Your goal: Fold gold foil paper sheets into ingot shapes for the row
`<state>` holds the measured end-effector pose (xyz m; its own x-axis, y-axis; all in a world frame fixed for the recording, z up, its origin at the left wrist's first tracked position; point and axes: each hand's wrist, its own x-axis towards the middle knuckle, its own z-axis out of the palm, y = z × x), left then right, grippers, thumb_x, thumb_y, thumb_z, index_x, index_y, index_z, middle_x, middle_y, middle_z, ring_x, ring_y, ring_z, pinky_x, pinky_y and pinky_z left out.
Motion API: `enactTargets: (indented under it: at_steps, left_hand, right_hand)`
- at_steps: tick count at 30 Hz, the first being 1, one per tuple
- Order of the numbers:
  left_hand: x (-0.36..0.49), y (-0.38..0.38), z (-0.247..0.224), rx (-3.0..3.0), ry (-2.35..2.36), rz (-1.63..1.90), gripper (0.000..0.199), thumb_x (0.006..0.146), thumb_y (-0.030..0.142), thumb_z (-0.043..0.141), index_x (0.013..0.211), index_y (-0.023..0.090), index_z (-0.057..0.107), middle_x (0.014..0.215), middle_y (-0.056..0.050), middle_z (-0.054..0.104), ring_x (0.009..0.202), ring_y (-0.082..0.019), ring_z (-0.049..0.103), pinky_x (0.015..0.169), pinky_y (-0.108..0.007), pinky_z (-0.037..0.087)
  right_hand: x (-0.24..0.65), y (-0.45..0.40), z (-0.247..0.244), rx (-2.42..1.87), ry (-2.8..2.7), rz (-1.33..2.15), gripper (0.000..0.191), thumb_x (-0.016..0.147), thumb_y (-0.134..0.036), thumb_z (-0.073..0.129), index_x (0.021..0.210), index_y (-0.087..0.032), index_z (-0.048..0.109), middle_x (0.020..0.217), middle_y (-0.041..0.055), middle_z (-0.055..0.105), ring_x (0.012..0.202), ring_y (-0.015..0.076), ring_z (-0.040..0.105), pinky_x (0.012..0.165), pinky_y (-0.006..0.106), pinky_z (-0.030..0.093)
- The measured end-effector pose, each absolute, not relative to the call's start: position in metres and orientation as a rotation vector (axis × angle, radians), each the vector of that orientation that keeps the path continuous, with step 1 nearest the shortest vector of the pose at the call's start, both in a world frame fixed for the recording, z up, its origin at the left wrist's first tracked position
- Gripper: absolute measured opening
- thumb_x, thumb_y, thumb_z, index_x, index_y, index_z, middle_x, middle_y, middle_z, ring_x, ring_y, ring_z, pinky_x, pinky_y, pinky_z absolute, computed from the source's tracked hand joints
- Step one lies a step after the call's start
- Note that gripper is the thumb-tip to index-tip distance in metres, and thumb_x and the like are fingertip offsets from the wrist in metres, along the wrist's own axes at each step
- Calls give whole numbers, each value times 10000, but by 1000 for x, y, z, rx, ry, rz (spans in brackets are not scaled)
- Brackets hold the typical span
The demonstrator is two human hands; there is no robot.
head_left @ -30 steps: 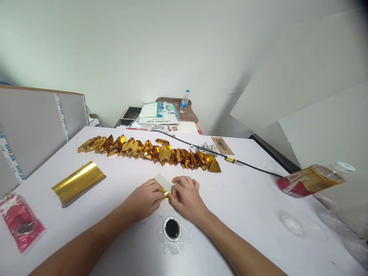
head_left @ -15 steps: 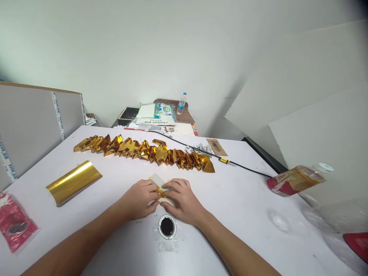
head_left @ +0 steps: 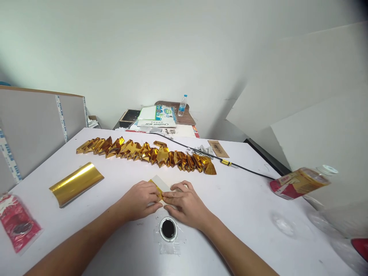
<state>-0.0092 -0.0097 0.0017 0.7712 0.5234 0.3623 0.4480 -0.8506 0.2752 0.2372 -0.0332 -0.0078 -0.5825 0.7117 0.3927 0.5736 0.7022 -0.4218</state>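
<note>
A small sheet of gold foil paper (head_left: 158, 180), pale on its other side, lies partly folded on the white table. My left hand (head_left: 142, 200) grips its left side, fingers curled and the thumb low at the near edge. From the right, my right hand (head_left: 185, 201) presses its index finger on the gold fold, its thumb close to my left thumb; the other fingers are bent. Both hands cover much of the sheet. Just nearer to me, a round white-rimmed dish with dark contents (head_left: 168, 229) rests on a clear plastic bag (head_left: 170, 248).
A long row of folded gold paper pieces (head_left: 135, 150) stretches across the table. At left lie a stack of gold foil sheets (head_left: 76, 183) and a red packet (head_left: 18, 222). A tilted bottle (head_left: 300, 183) stands right, near a black cable (head_left: 250, 170). A water bottle (head_left: 182, 105) stands behind.
My right hand's index finger has moved onto the fold, and its other fingers have lifted slightly. More of the sheet's pale side shows. The whole view has shifted a little.
</note>
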Motion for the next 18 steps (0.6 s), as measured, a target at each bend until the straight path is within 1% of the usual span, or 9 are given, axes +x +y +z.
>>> enactTargets:
  at_steps: [3, 8, 10, 12, 14, 16, 18]
  left_hand:
    - [-12, -8, -1, 2827, 722, 658, 137, 987, 238, 630, 893, 189, 718, 966, -45, 751, 982, -202, 693, 911, -358, 491]
    - [-14, -8, -4, 2848, 720, 646, 128, 974, 246, 645, 885, 183, 710, 985, -63, 737, 984, -204, 676, 892, -345, 512]
    - [-13, -8, -4, 2891, 707, 646, 104, 960, 258, 662, 902, 185, 706, 1112, -82, 738, 1119, -255, 643, 944, -383, 510]
    - [-12, -9, -4, 2936, 683, 660, 105, 948, 290, 680, 955, 188, 708, 1268, -90, 715, 1303, -325, 553, 1047, -449, 473]
    - [-12, -8, -4, 2950, 660, 651, 139, 955, 320, 677, 1012, 196, 705, 1324, -78, 703, 1393, -346, 487, 1135, -491, 408]
    - [-12, -8, -4, 2940, 651, 617, 163, 977, 342, 656, 1054, 205, 696, 1291, -55, 723, 1364, -320, 518, 1179, -496, 350]
    - [-12, -8, -3, 2935, 674, 582, 196, 1000, 382, 635, 1085, 213, 687, 1278, -41, 729, 1310, -301, 549, 1203, -503, 295]
  right_hand:
    - [240, -32, -12, -950, -2343, 315, 156, 965, -303, 672, 1049, -302, 804, 1126, 8, 799, 1103, 259, 649, 1025, 508, 385]
    - [245, -29, -17, -925, -2285, 220, 146, 955, -258, 662, 913, -263, 801, 1090, 21, 797, 1195, 282, 631, 1013, 491, 391]
    - [248, -28, -16, -933, -2290, 204, 139, 921, -224, 670, 837, -241, 779, 1083, 27, 784, 1192, 284, 622, 1003, 481, 400]
    - [251, -27, -16, -954, -2285, 192, 134, 881, -190, 677, 770, -223, 746, 1072, 34, 768, 1166, 280, 617, 990, 475, 410]
    - [253, -26, -15, -985, -2269, 180, 134, 867, -175, 670, 751, -213, 724, 1085, 42, 754, 1126, 272, 615, 978, 473, 421]
    - [255, -25, -15, -1018, -2242, 165, 144, 899, -183, 644, 779, -205, 720, 1119, 57, 743, 1099, 266, 614, 971, 478, 432]
    - [256, -24, -15, -1041, -2209, 159, 155, 948, -200, 608, 855, -204, 732, 1146, 73, 736, 1090, 262, 612, 964, 479, 442]
